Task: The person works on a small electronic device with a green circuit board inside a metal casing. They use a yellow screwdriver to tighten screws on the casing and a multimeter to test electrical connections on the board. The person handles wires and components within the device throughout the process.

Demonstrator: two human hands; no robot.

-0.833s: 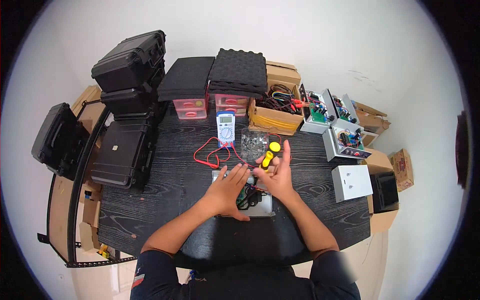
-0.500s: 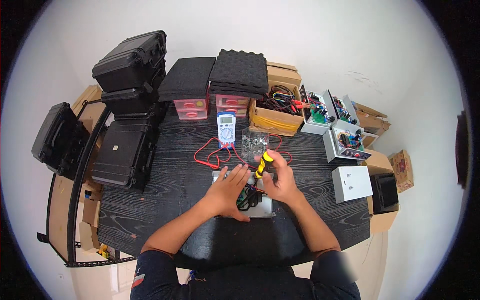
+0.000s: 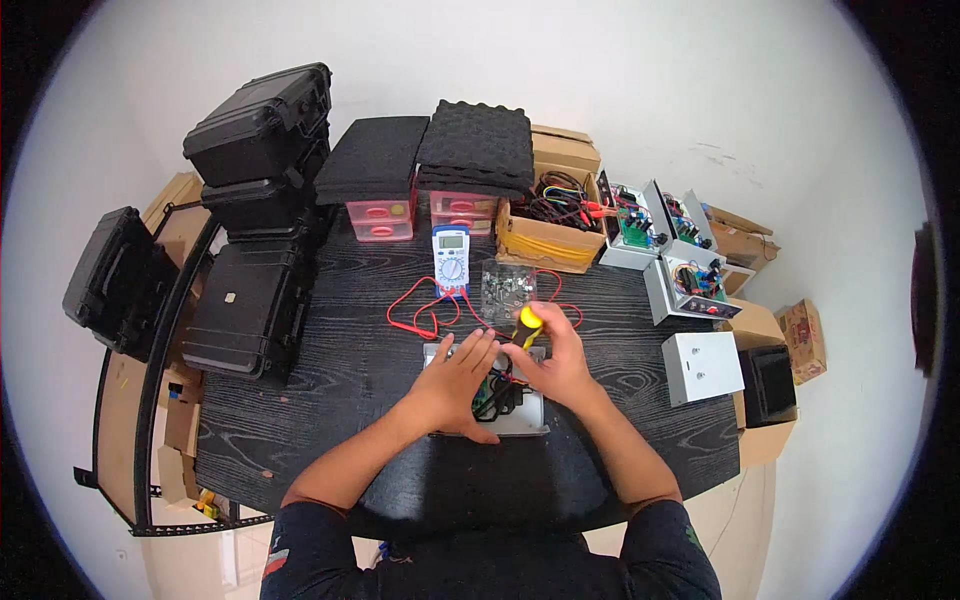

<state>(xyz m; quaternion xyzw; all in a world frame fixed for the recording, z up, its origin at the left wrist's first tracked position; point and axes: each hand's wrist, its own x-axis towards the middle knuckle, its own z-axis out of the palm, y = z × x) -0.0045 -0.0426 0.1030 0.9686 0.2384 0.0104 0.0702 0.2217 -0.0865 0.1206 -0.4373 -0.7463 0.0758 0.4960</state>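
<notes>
A shallow light-grey metal case (image 3: pixel 535 412) lies on the table before me, with a green circuit board and black wires inside. My left hand (image 3: pixel 450 388) spans its left part, thumb at the near edge and straight fingers over the far edge, hiding much of the inside. My right hand (image 3: pixel 556 358) is closed around a yellow and black screwdriver (image 3: pixel 529 324), held steeply over the far side of the case. The screwdriver's tip is hidden behind my fingers. Just beyond sits a clear tray (image 3: pixel 508 288) of small metal parts.
A multimeter (image 3: pixel 451 262) with red leads lies behind the case. Pink drawer units (image 3: pixel 382 222) stand farther back beside a cardboard box of cables (image 3: pixel 550 240). Black hard cases (image 3: pixel 245 310) are stacked at left. Opened electronic units (image 3: pixel 692 290) and a white box (image 3: pixel 703 367) stand at right.
The screwdriver has tilted so its yellow handle end points more toward me, and my right fingers have shifted around it. My left hand and the case stay in place.
</notes>
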